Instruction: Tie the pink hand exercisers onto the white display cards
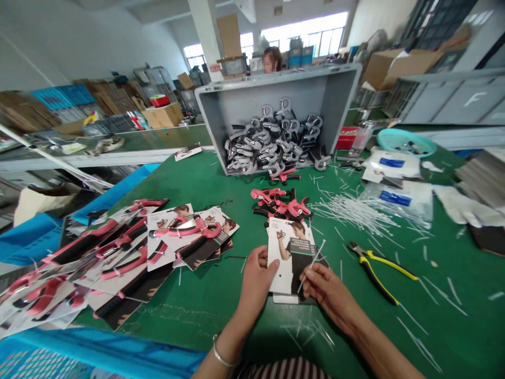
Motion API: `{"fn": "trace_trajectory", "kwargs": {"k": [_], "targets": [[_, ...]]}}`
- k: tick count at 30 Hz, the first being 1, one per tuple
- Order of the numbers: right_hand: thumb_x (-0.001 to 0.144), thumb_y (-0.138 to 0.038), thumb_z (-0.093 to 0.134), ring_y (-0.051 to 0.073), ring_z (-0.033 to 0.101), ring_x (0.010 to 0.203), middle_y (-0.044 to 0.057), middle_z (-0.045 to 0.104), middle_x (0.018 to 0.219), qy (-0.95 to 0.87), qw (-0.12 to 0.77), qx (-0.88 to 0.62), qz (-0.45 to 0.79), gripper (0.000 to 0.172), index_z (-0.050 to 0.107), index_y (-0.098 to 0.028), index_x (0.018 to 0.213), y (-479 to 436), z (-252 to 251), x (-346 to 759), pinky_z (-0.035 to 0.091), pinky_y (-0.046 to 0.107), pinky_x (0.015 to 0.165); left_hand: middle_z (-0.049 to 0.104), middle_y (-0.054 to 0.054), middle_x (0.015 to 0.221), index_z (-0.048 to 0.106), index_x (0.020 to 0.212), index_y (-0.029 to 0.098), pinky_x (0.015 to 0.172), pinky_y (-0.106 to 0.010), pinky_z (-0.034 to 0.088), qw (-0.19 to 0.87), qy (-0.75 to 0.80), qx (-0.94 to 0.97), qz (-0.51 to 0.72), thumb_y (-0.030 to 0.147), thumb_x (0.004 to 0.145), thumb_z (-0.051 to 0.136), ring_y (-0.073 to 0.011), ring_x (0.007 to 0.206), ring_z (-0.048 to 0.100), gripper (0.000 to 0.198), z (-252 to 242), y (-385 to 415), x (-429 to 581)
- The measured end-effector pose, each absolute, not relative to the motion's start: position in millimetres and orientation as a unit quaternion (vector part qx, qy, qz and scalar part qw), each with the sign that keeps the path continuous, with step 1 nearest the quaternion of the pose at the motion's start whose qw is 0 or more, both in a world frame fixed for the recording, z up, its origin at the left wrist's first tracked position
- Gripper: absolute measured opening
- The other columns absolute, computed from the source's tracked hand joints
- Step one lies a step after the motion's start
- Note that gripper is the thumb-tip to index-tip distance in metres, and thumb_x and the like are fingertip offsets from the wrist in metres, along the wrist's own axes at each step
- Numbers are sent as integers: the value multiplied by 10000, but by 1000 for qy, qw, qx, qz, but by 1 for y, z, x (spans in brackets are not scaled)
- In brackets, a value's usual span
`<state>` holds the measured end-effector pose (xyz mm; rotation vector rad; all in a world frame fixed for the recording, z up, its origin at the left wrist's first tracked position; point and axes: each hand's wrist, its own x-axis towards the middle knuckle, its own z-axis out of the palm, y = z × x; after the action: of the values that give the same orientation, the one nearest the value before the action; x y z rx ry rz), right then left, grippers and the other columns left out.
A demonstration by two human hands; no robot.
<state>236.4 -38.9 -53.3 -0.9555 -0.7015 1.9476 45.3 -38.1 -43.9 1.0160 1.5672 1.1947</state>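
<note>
A printed packaging card point(282, 266) lies before me, with at least one more card beneath it. My left hand point(258, 279) grips its left edge, thumb on the printed face. Over the card's right side, my right hand point(325, 287) pinches a thin white cable tie point(317, 253) that slants up from the fingers. Just beyond the card sits a small heap of pink-and-black hand grips point(282, 202). To the left, several cards with pink hand grips point(193, 231) fastened on them are piled up. Yellow-and-black diagonal cutters point(379, 268) rest open to the right of my right hand.
A tilted grey crate point(339, 105) full of grey-and-black hand grips stands at the back. Loose cable ties point(359, 210), plastic bags point(394, 166), a white glove point(469, 205) and a turquoise bowl point(406, 141) occupy the right. Blue crates point(114, 192) border the left; a person is behind the crate.
</note>
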Motion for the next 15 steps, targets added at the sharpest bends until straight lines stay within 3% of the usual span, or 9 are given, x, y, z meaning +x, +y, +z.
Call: {"fn": "trace_trajectory", "kwargs": {"k": [4,7,15], "targets": [[849,-306,713,82,557,597,-28,590,720,-272,449,-374,764,175,588,-184,855,-43,-54,235,509,208,569,691,-70,960,523,1213,166,596,-263,533,536,574,403,470,339,781,688,-179,711,661,494,-35,-42,60],[862,-321,695,93,585,605,-15,628,747,-297,448,-389,748,174,581,-190,852,-39,-46,242,515,217,571,663,-33,862,532,1200,179,435,-219,478,604,544,377,445,348,815,647,-145,572,602,436,-23,-48,53],[904,-358,625,159,682,688,32,708,807,-522,470,-426,570,162,564,-212,935,-24,-24,231,560,289,661,647,-37,785,515,1258,153,325,-191,440,691,530,299,391,361,756,718,-141,514,570,581,-4,-83,31]]}}
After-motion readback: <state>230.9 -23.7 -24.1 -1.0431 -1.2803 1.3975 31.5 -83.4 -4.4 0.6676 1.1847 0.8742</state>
